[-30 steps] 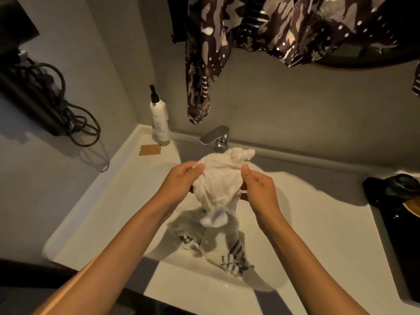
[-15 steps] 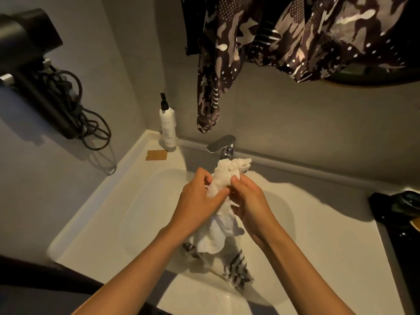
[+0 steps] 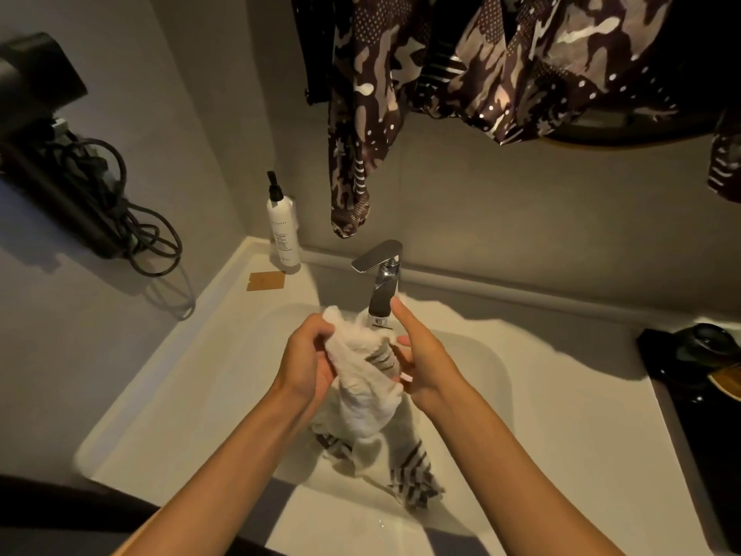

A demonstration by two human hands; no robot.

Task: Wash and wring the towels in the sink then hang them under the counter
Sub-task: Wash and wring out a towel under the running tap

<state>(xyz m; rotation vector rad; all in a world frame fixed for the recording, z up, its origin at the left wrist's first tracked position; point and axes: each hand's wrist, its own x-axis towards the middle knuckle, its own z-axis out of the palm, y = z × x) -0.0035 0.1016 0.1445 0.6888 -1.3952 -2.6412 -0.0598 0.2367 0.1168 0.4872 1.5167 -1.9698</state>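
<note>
Since before, right hand (image 3: 425, 367) has opened its grip beside the towel (image 3: 367, 379); left hand (image 3: 306, 363) clutches it.

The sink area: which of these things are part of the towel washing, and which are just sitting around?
Part of the job:
- towel
- sink
- tap
- left hand
- right hand

Just lying about:
- pump bottle
- patterned garment
- hair dryer
- brown card

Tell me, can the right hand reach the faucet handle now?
Probably yes: the right hand is loosely open against the towel, thumb beside the faucet, with nothing between it and the handle above.
</note>
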